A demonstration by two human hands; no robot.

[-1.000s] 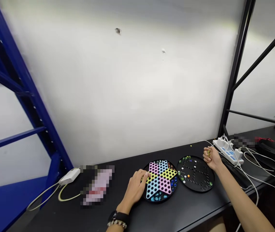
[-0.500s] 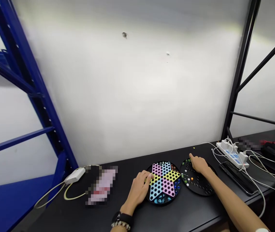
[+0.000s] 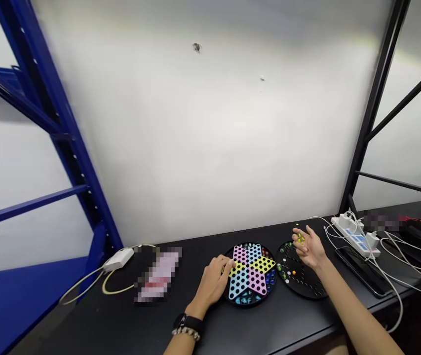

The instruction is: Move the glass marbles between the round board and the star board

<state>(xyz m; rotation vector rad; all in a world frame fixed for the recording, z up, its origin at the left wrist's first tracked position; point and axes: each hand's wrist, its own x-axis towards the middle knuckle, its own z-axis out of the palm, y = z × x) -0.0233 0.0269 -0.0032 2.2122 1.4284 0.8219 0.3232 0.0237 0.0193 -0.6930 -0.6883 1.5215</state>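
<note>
My left hand [image 3: 213, 281], palm down with a watch and bead bracelet at the wrist, grips the left rim of a round Chinese checkers board [image 3: 248, 268]. Its star has pink, blue and yellow points, and coloured marbles lie in compartments around the rim. My right hand [image 3: 311, 248] is raised over a round black tray [image 3: 304, 281], palm turned up and fingers curled. Several small yellow-green marbles [image 3: 299, 237] lie in its fingers. Green and white pieces sit on the tray's left side, with a small orange piece [image 3: 293, 272] near them.
A white power strip [image 3: 358, 239] with plugs and cables stands at the right, a dark phone [image 3: 363, 271] before it. At the left are a white adapter [image 3: 119, 259] and a blurred pink packet [image 3: 160, 273]. A tiny yellow piece [image 3: 297, 224] lies near the wall.
My right hand has lifted off the tray's far edge and turned palm up, showing yellow-green marbles in it. My left hand stays at the board; the view has shifted slightly.
</note>
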